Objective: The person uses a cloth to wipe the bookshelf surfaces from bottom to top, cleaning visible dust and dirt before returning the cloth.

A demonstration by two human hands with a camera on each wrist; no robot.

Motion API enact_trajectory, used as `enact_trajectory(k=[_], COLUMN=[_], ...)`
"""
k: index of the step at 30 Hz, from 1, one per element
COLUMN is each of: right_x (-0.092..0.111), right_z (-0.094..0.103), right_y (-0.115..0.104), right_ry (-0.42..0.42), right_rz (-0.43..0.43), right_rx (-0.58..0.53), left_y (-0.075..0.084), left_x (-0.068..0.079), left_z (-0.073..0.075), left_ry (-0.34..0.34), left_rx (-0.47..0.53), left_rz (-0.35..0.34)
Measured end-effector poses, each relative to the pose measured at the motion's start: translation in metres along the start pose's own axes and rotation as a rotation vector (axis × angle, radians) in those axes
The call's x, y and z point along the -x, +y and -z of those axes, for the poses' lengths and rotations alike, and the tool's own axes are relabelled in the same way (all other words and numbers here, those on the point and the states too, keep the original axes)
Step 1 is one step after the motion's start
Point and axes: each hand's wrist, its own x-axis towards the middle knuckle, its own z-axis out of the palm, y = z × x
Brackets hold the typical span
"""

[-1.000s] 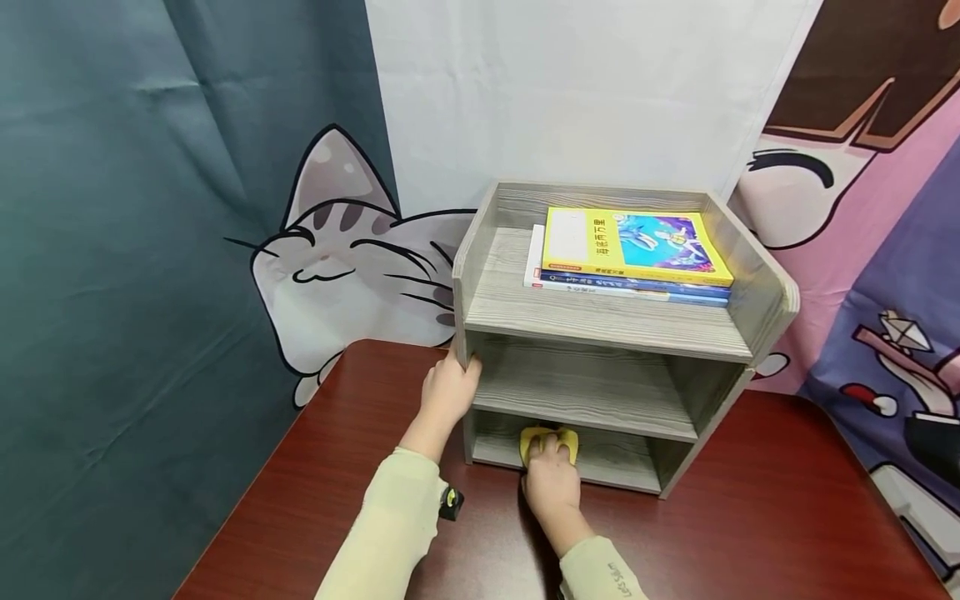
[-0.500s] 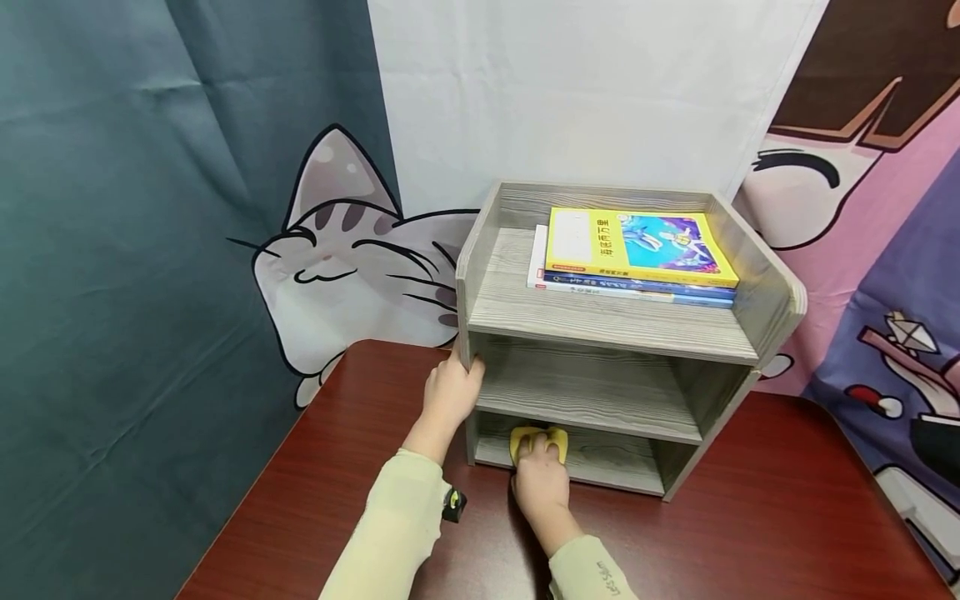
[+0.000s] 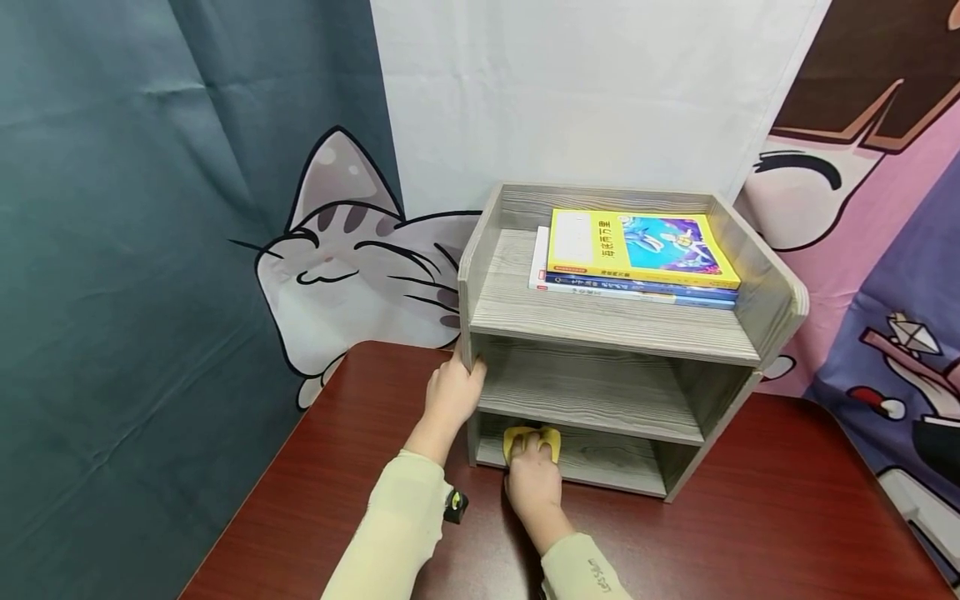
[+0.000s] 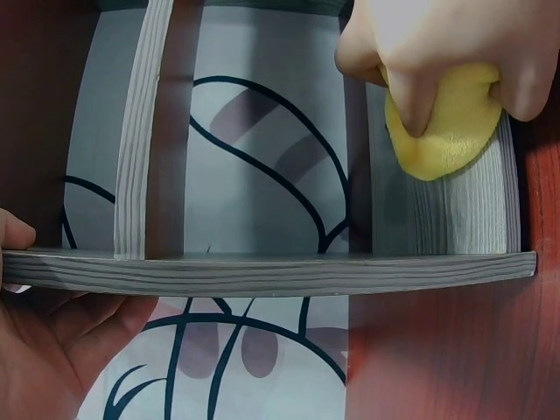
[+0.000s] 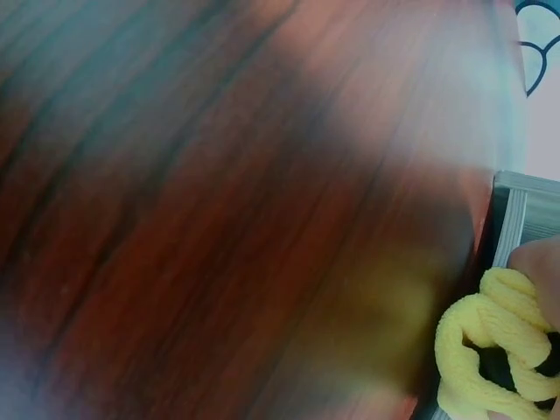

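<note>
Head view, yellow cloth, under right hand

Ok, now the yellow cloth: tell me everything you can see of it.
The yellow cloth looks soft and fuzzy, like towelling, and plain in colour. It is bunched up, and the right wrist view shows thick, rounded loops with dark gaps between them. The right hand grips it from above, hiding part of it. It looks to rest on the lowest board of the grey wood-grain shelf unit, toward but apart from the left side panel.
</note>
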Motion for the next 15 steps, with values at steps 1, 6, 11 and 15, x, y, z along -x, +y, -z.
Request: enact_trajectory(k=[1,6,11,15], right_x=[0.000,-0.002,-0.004,-0.005], right_z=[0.000,-0.001,-0.003,-0.004], right_y=[-0.001,-0.005,-0.009,-0.012], right_ry=[-0.001,-0.015,-0.035,-0.046], right_rz=[0.000,0.000,0.008,0.015], right_rx=[-0.002,-0.005,-0.006,-0.003], left_y=[0.000,-0.001,0.000,0.000], left_x=[0.000,0.000,0.000,0.000], left_z=[0.000,0.000,0.000,0.000], left_ry=[0.002,0.002,-0.004,-0.005], left_rx=[-0.002,-0.004,-0.002,-0.005], left_rz=[-0.001,-0.006,-0.006,0.001])
